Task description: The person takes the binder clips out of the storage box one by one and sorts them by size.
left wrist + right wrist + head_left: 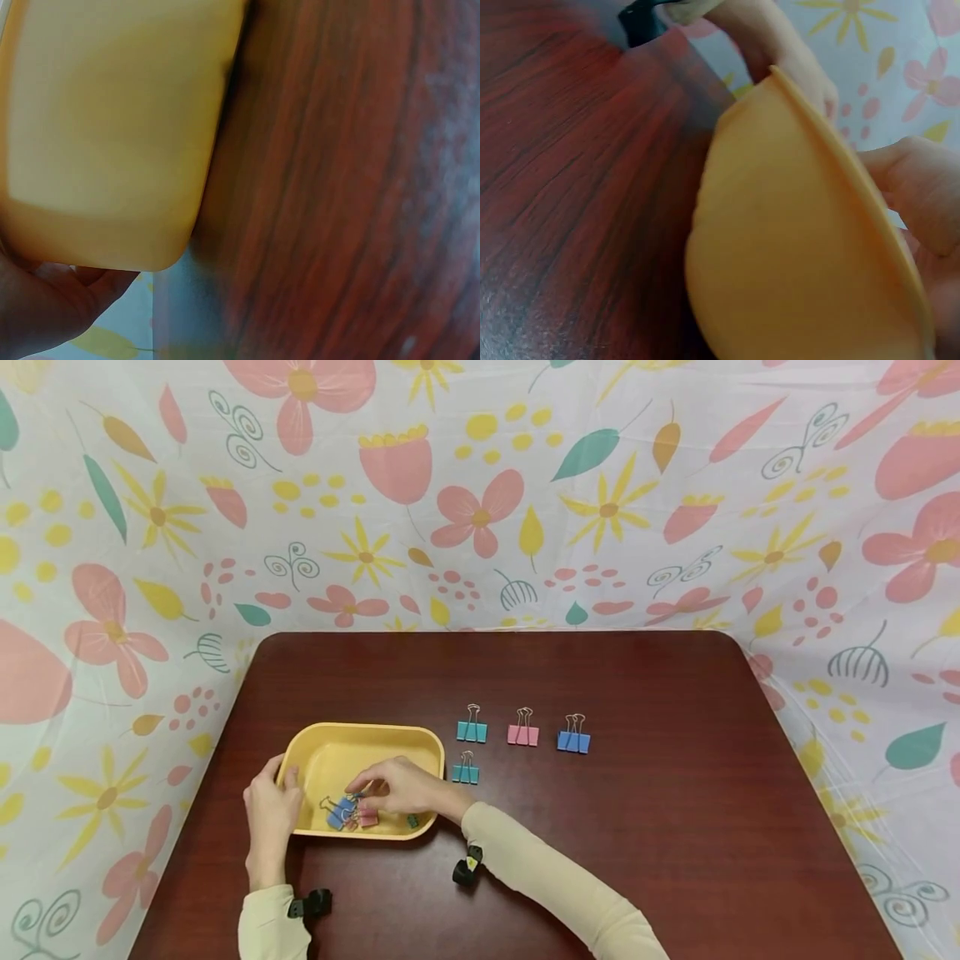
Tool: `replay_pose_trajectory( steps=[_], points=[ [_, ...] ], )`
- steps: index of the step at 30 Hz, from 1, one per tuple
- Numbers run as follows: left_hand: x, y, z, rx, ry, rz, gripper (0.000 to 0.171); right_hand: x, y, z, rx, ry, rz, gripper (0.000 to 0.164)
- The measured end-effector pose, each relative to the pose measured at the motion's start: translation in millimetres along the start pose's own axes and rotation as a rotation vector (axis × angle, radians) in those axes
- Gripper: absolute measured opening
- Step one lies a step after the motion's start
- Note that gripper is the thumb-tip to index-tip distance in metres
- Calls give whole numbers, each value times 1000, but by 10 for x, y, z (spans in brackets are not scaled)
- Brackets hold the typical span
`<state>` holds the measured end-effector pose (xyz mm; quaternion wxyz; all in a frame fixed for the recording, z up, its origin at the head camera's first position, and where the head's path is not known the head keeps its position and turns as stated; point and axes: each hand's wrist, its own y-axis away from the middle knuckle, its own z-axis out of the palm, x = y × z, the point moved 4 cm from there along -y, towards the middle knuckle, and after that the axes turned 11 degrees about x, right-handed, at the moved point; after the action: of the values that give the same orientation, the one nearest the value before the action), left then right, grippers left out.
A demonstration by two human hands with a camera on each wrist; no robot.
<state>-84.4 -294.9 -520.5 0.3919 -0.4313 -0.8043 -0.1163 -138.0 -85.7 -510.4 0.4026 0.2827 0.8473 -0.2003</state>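
Note:
My left hand [272, 806] grips the left end of a yellow tray [322, 728], thumb over the rim and fingers along the outside wall. Inside the tray's front part lie a blue binder clip [339, 815], a pink binder clip [368, 818] and a small green clip [412, 820]. My right hand [401, 789] reaches over the tray's right side, its bent fingers and thumb down among the blue and pink clips. I cannot tell whether they pinch one. In the right wrist view the tray wall [780, 225] hides the clips.
Right of the tray, two teal binder clips [472, 732] stand one before the other. A pink clip [522, 735] and a blue clip [573, 742] continue the back row on the dark wooden table [637, 835]. A flowered cloth [480, 485] hangs behind.

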Motion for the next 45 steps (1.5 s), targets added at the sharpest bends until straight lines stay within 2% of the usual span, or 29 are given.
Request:
replay_pose_trajectory(
  steps=[5, 11, 16, 21, 28, 35, 39, 45],
  points=[
    [-10, -5, 3, -4, 0, 3, 34, -34, 7, 72, -41, 154, -42, 25],
    [-10, -2, -8, 9, -8, 4, 33, -45, 28, 101, -64, 242, -68, 23],
    [12, 0, -9, 13, -9, 15, 33, -42, 40, 108, -71, 280, -98, 15],
    [12, 0, -3, 5, -4, 6, 33, -42, 54, 91, -63, 255, -115, 6],
    [1, 11, -1, 1, -10, -10, 34, -29, 71, 56, -21, 174, -62, 3],
    [5, 10, -1, 19, -1, 10, 32, -26, 74, -41, 140, 97, -18, 5],
    [9, 10, -4, 21, 4, 12, 32, -6, 70, -95, 235, -44, 8, 5],
    [14, 6, -4, 18, 10, 5, 32, 38, 71, -180, 344, -335, 96, 10]
  ],
)
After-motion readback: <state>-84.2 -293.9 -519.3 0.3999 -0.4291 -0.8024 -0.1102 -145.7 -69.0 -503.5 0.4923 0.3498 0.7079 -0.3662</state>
